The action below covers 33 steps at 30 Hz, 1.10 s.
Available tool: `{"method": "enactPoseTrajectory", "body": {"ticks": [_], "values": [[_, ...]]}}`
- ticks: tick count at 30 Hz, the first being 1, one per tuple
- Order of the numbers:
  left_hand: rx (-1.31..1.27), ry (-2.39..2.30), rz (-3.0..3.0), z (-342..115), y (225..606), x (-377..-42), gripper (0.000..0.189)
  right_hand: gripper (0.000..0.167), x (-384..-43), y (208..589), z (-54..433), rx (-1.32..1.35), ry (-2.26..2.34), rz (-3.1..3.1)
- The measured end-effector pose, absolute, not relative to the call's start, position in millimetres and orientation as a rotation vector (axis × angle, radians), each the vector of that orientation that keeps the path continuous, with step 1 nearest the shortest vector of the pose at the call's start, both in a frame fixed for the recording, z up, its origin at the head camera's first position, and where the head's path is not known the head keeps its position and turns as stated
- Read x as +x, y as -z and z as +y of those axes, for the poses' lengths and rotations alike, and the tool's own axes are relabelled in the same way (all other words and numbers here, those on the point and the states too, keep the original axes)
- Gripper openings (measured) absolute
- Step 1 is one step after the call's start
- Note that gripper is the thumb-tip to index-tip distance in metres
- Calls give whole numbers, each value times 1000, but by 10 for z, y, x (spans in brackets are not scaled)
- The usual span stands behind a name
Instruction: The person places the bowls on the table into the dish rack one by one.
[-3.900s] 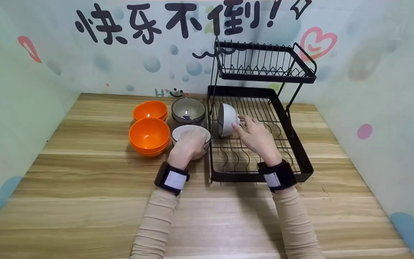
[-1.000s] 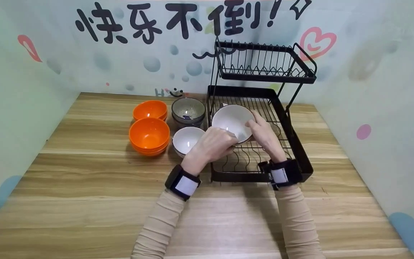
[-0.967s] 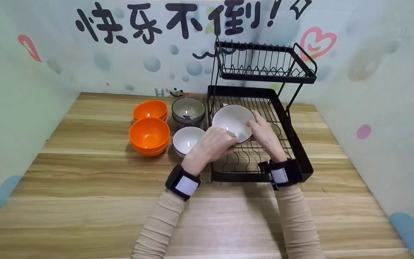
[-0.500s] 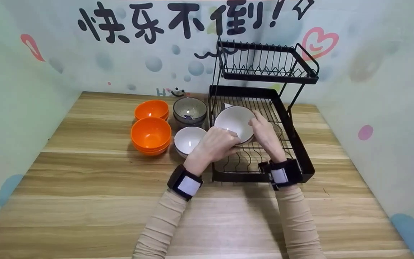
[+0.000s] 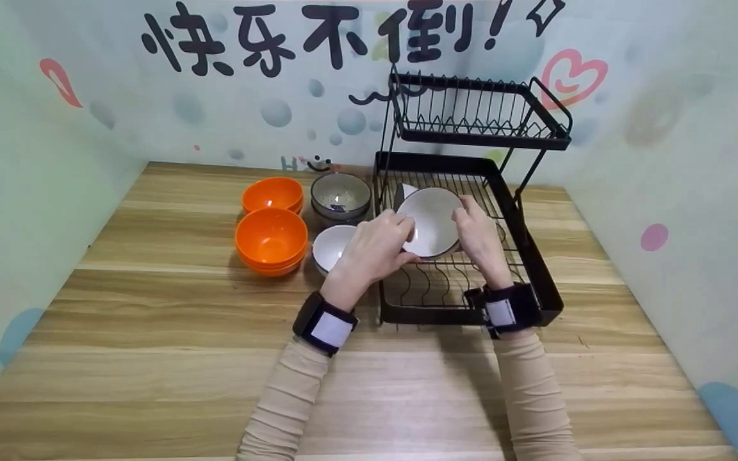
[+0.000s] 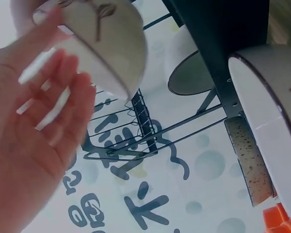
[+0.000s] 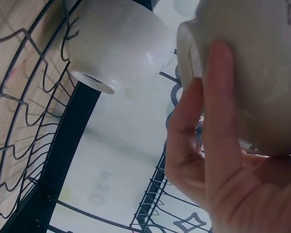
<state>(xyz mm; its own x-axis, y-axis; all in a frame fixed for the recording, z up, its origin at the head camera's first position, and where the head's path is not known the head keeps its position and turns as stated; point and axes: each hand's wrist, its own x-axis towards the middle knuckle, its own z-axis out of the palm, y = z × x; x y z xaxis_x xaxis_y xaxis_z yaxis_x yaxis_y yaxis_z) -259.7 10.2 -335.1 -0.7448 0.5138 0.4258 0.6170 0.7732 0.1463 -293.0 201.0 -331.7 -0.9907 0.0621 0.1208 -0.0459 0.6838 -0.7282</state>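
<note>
1. Step in hand, apparently: racking bowls. The white bowl (image 5: 434, 224) tilts over the dish rack (image 5: 430, 316), right of frame centre.
2. Right hand (image 5: 479, 238) grips it; left hand (image 5: 372, 248) reaches its left edge, hold unclear.
3. Next: lower it edgewise beside the racked bowl (image 7: 119, 43).

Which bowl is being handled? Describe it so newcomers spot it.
Find the black two-tier rack. Over its lower tier is the tilted white bowl, its inside showing. It alone is gripped by the right hand; the upright white bowl stands beside the rack.
</note>
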Motion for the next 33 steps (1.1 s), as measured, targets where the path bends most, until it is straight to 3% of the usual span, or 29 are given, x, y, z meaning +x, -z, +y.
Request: {"method": "enactPoseTrajectory", "body": {"ticks": [9,33], "values": [[-469,289,-2955,106,3432,-2601,32,49,-2941,3322,2065,-43,-1203,-2739],[-414,190,-3082,226,3580,-2599,22,50,-3015,3331,2228,-117,-1075,-2730]]}}
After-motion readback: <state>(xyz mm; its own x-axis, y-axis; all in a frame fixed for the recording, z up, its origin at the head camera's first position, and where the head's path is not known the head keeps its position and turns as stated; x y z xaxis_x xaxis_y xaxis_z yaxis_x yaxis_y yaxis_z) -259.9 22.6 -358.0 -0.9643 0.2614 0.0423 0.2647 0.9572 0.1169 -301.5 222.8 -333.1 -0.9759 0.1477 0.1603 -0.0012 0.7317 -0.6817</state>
